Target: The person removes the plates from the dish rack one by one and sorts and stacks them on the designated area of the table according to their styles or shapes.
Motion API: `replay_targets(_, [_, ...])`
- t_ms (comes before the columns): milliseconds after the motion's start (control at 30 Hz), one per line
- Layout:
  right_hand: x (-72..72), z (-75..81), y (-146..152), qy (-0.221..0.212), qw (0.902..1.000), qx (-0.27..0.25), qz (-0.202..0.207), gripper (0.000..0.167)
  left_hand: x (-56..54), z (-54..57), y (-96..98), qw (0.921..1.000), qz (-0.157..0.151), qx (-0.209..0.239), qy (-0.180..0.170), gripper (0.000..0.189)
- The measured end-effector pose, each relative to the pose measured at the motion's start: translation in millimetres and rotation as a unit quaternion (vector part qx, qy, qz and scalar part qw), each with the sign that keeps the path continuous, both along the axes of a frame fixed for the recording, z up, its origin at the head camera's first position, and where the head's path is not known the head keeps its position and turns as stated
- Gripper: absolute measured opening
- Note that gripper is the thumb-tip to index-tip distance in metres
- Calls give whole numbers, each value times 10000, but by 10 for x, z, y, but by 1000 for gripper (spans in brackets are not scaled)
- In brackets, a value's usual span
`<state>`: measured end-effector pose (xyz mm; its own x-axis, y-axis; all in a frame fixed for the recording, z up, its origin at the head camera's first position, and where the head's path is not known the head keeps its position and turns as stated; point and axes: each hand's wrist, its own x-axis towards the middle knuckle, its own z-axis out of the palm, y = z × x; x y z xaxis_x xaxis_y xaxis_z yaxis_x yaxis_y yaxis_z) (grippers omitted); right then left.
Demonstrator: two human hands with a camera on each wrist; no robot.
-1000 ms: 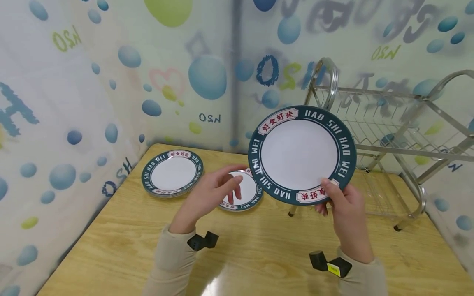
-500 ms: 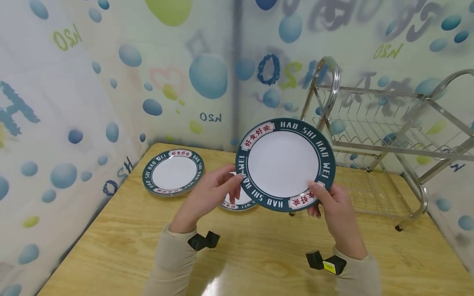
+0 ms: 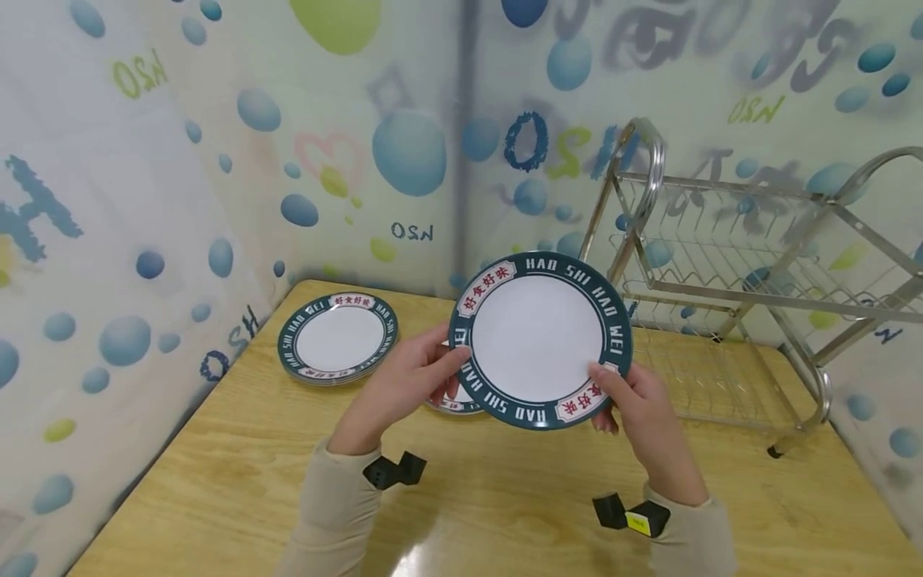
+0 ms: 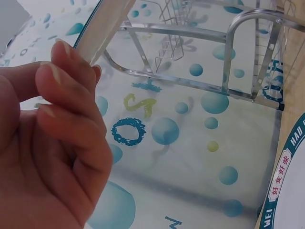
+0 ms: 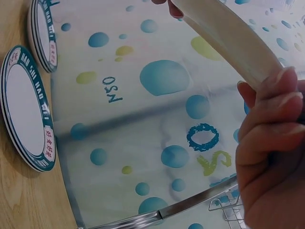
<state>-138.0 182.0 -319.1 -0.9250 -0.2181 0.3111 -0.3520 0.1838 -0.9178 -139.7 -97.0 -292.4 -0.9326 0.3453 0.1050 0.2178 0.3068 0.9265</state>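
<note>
A round white plate with a dark green lettered rim is held up in the head view, its face tilted toward me. My right hand grips its lower right rim, thumb on the front and fingers behind. At the left rim, my left hand pinches the edge with its thumb in front. The right wrist view shows the underside of the held plate between both hands. Behind the left hand lie more matching plates, partly hidden. A stack of such plates sits farther left on the table.
A two-tier metal dish rack stands at the right on the wooden table. Walls with printed blue bubbles enclose the table behind and on the left.
My right hand has brought the plate left and down, to the left hand. The left thumb now lies over its rim, where it was apart before. The plate covers more of the middle plates.
</note>
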Motion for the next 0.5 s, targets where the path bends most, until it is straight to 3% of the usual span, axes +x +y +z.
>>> replay_targets(100, [-20,0,-9,-121,9998,57,-134,22,-71,-96,-33,10000,-73,-3,2,20])
replay_targets(167, [-37,4,-17,-241,9994,102,-242,23,-81,-101,-44,9999,-115,14,-13,20])
replay_targets(333, [-67,-20,-33,-589,9972,107,-441,29,13,55,-25,9998,-118,-22,-132,22])
replay_targets(500, [-89,-39,-54,-830,9947,75,-603,34,23,85,-38,9993,-226,-70,-307,23])
